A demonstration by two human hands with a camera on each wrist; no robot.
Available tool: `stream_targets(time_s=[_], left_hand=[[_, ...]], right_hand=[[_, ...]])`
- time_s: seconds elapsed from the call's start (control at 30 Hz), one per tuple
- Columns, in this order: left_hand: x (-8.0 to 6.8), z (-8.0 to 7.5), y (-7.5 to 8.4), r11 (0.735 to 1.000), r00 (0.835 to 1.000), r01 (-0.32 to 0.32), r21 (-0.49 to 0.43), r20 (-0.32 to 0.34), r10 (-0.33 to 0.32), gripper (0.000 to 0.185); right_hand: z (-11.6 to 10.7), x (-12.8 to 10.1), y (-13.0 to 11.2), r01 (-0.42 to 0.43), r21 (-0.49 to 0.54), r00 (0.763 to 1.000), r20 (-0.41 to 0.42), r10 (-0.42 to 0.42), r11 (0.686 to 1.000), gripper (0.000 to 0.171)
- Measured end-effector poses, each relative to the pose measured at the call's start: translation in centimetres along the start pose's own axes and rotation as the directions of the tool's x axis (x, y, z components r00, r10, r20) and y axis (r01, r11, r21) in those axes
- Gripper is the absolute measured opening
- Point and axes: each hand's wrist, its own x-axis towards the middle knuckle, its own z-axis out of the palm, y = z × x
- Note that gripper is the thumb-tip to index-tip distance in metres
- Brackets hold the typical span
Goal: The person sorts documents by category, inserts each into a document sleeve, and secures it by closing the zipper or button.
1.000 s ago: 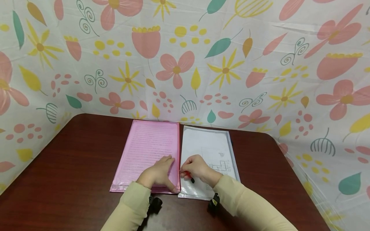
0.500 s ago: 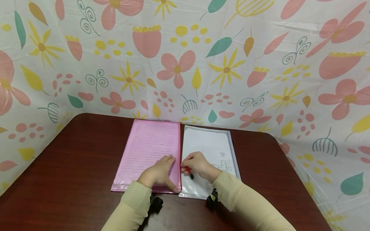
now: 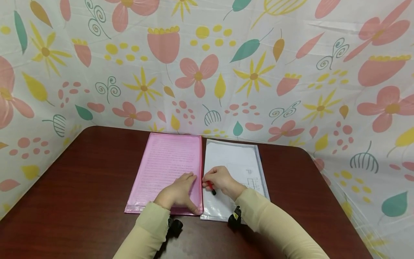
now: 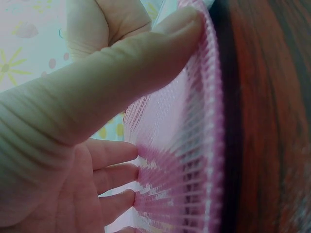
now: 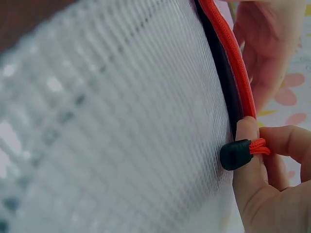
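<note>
A pink mesh zipper pouch point(image 3: 171, 154) with a printed sheet inside lies on the table, a red zipper point(image 5: 236, 63) along its right edge. My left hand point(image 3: 178, 192) rests on its lower right part, fingers spread, the thumb near the bottom right corner. At that zipper edge my right hand point(image 3: 221, 181) pinches the zipper pull point(image 5: 236, 154), which has a red cord and a black end. The slider itself is hidden by the fingers. Under the right hand lies a whitish mesh pouch point(image 3: 231, 153) holding a sheet with line drawings.
The dark reddish-brown table point(image 3: 81, 187) extends on both sides of the pouches. A white curtain point(image 3: 207, 72) with printed flowers and leaves hangs behind and around it. Each wrist wears a small black camera point(image 3: 175, 227).
My right hand has moved a little away from me along the zipper edge, with the pull still between its fingers. The left hand has stayed in place on the pink pouch.
</note>
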Motion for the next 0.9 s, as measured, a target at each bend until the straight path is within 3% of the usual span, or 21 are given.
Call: stream_targets(time_s=[0.9], left_hand=[[0.1,0.0,-0.1,0.999,1.000,-0.007,0.040,-0.004,0.007,0.123]], right_hand=[[-0.1,2.2,-1.5,-0.001,0.004,0.997,-0.078,0.002,1.000,0.009]])
